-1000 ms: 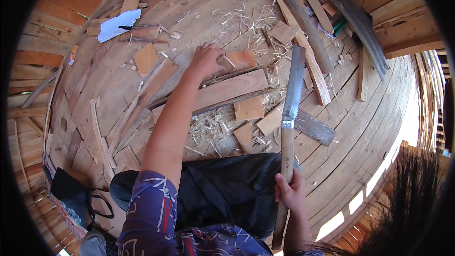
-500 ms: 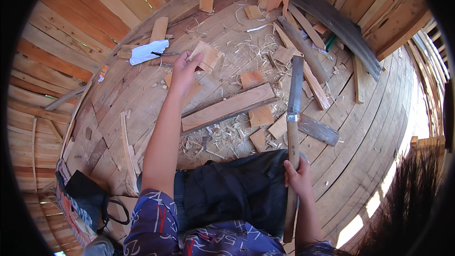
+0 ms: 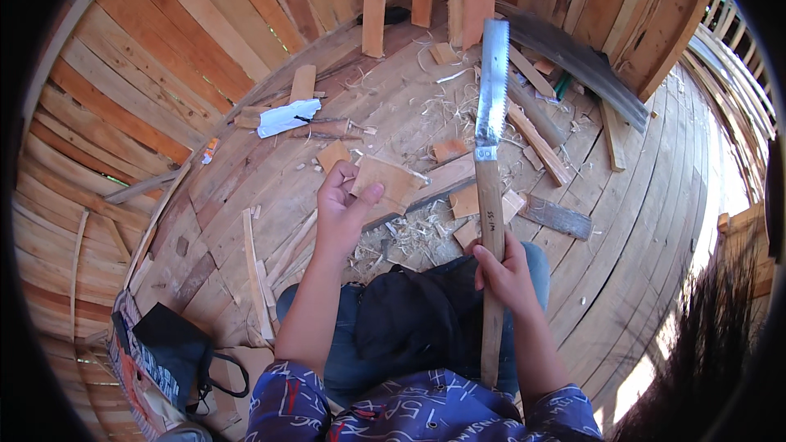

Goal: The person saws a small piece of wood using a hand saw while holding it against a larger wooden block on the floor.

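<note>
Fingers (image 3: pixel 354 196) pinch flat tan wood offcut (image 3: pixel 391 182).

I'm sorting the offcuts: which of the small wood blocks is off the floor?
The flat block pinched in the left hand; the other blocks, like the one by the saw, lie among the shavings.

Short-sleeved shirt (image 3: pixel 426 409), dark blue-purple with red and pale scribble print. Blue jeans (image 3: pixel 536 266) at the knees. Forearms bare; left hand (image 3: pixel 342 209) and right hand (image 3: pixel 503 274) ungloved.
</note>
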Motion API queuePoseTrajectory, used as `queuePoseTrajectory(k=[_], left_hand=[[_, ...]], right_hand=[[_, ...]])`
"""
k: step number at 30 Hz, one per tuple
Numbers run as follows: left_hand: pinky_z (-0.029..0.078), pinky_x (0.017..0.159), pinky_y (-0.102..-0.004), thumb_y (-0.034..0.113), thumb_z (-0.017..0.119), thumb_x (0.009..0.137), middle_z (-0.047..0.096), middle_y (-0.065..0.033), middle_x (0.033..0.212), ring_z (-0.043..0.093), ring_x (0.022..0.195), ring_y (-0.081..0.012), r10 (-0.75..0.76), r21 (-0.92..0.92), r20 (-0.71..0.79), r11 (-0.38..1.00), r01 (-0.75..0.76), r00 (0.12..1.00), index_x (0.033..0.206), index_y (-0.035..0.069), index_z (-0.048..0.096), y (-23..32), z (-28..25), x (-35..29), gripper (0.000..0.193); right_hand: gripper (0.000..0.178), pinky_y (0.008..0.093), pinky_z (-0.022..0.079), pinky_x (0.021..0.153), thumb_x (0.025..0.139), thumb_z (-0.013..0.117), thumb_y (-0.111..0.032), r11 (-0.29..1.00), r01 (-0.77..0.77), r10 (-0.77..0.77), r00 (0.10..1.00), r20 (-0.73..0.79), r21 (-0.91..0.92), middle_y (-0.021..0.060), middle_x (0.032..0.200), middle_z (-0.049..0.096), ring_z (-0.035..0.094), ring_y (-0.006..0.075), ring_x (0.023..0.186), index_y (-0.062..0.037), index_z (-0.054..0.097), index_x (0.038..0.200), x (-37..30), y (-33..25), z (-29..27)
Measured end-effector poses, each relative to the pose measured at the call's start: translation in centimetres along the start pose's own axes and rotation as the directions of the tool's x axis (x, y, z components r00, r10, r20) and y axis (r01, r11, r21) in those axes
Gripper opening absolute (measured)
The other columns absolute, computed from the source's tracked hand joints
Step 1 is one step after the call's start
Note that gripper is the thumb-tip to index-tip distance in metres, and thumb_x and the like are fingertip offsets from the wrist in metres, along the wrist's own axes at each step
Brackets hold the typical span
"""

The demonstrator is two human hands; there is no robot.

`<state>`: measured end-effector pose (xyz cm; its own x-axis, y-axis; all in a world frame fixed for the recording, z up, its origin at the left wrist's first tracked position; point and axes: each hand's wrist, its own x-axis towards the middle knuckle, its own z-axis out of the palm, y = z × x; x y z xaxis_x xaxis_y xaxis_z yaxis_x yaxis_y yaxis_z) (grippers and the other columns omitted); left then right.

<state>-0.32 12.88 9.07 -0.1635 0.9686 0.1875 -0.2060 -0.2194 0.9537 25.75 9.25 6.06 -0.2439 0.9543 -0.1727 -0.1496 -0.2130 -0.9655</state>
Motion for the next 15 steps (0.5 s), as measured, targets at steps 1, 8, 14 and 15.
queuePoseTrajectory(k=[1, 8, 14, 15], left_hand=[[0.049, 0.084, -0.0279, 0.005, 0.07, 0.086, 0.066, -0.0029, 0.095, 0.064, 0.086, -0.0112, 0.101, 0.106, -0.013, 0.989, -0.099, 0.995, 0.1, 0.007, 0.052, -0.6, -0.4, -1.4, 0.023], [0.047, 0.081, -0.04, 0.001, 0.072, 0.074, 0.072, -0.0094, 0.104, 0.065, 0.096, -0.0264, 0.669, 0.467, 0.504, 0.32, -0.824, 0.545, 0.094, 0.012, 0.054, 0.8, 0.4, -5.9, 0.029], [0.049, 0.082, -0.0387, 0.006, 0.071, 0.076, 0.069, -0.002, 0.106, 0.063, 0.099, -0.0224, 0.61, 0.404, 0.662, 0.197, -0.893, 0.435, 0.091, 0.014, 0.056, -0.1, 0.6, -7.3, 0.023], [0.049, 0.083, -0.0386, 0.006, 0.071, 0.076, 0.068, -0.0016, 0.105, 0.062, 0.099, -0.0217, 0.603, 0.389, 0.678, 0.193, -0.901, 0.421, 0.091, 0.015, 0.056, -0.1, 0.6, -7.3, 0.023]], right_hand=[[0.019, 0.0217, 0.042, 0.042, 0.095, 0.058, -0.01, 0.999, 0.012, -0.014, 0.999, 0.036, 0.043, 0.008, 0.085, 0.063, 0.052, 0.0076, 0.047, -0.001, 0.049, 0.11, 0.0, -1.1, 1.1], [0.029, 0.0233, 0.042, 0.042, 0.095, 0.061, -0.016, 0.965, -0.062, 0.017, 0.985, 0.174, 0.254, 0.0116, 0.09, 0.063, 0.048, 0.0095, 0.046, -0.003, 0.045, 0.115, -1.6, -2.0, 2.0], [0.033, 0.0244, 0.039, 0.04, 0.089, 0.07, -0.017, 0.954, -0.079, 0.046, 0.992, 0.118, 0.289, 0.0068, 0.081, 0.061, 0.045, 0.0091, 0.044, -0.0047, 0.047, 0.109, -2.7, -3.1, 2.4], [0.032, 0.0239, 0.038, 0.04, 0.088, 0.071, -0.016, 0.959, -0.089, 0.066, 0.993, 0.095, 0.268, 0.0045, 0.077, 0.058, 0.046, 0.0084, 0.045, -0.005, 0.047, 0.106, -2.7, -3.1, 2.4]])
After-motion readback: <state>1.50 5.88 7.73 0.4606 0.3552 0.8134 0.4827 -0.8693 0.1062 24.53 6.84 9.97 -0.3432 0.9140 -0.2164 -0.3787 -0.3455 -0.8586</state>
